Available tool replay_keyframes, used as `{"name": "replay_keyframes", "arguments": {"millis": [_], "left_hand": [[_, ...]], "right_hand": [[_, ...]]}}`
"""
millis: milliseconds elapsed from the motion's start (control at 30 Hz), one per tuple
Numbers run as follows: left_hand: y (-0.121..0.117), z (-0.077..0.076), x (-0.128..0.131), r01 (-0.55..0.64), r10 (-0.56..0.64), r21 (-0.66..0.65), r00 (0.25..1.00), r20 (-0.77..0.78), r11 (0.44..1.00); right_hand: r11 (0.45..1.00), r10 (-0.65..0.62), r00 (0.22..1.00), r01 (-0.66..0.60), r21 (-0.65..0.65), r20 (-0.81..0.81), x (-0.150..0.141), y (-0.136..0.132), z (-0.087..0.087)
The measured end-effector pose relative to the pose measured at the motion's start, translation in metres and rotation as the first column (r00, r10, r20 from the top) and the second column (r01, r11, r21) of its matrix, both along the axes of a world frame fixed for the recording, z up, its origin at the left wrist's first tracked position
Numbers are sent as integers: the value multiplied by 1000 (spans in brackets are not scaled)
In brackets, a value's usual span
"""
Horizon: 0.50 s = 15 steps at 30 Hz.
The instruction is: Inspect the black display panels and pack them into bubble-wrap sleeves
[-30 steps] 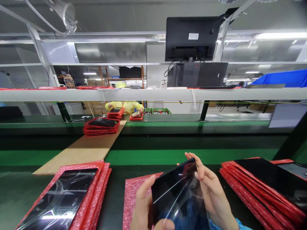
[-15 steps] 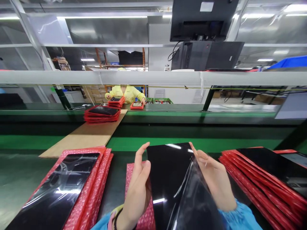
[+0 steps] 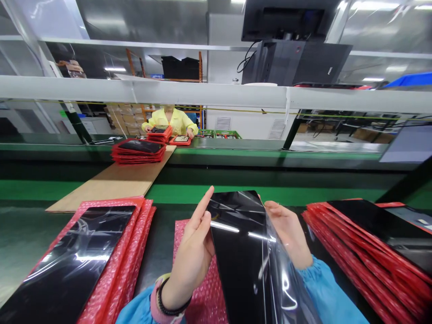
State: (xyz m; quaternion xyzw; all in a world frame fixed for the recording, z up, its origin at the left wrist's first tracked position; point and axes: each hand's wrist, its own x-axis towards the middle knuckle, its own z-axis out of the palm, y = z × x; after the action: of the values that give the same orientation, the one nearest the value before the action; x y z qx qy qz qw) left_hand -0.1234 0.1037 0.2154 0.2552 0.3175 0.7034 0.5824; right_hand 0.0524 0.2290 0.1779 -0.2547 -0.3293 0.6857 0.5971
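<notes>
A glossy black tablet screen (image 3: 239, 252) is held up in front of me, tilted. Along its right side a clear film (image 3: 290, 279) hangs loose and wrinkled. My left hand (image 3: 192, 252) grips the left edge, thumb and forefinger along the side. My right hand (image 3: 286, 229) is closed at the upper right edge, its fingertips partly hidden behind the screen and film. Beneath the screen lies a pink bubble-wrap sleeve (image 3: 205, 292). To the left, another black screen (image 3: 77, 261) in film rests on stacked pink bubble-wrap sleeves (image 3: 131, 252).
At right, a stack of red bubble sleeves (image 3: 364, 256) bears black screens (image 3: 381, 225). A brown board (image 3: 111, 184) slopes toward a red pile (image 3: 138, 155). A co-worker in yellow (image 3: 170, 119) handles red-wrapped pieces across the bench. A white rail (image 3: 202, 92) crosses ahead.
The screen has turned and tilted slightly, and its reflections have shifted. The film on its right stands farther off the glass. My view has dipped a little; the co-worker's hand has moved left.
</notes>
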Motion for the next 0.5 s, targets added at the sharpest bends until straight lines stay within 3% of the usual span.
{"name": "replay_keyframes", "arguments": {"millis": [233, 400, 500], "left_hand": [[-3, 2, -1, -11, 10, 64, 1000, 23, 998], [-7, 7, 0, 34, -38, 60, 997, 69, 998], [-12, 6, 1, -50, 55, 93, 997, -52, 994]], "right_hand": [[993, 84, 996, -81, -87, 24, -5, 4, -2], [998, 61, 994, -58, -34, 94, -5, -11, 10], [999, 6, 991, -12, 49, 133, -4, -29, 20]]}}
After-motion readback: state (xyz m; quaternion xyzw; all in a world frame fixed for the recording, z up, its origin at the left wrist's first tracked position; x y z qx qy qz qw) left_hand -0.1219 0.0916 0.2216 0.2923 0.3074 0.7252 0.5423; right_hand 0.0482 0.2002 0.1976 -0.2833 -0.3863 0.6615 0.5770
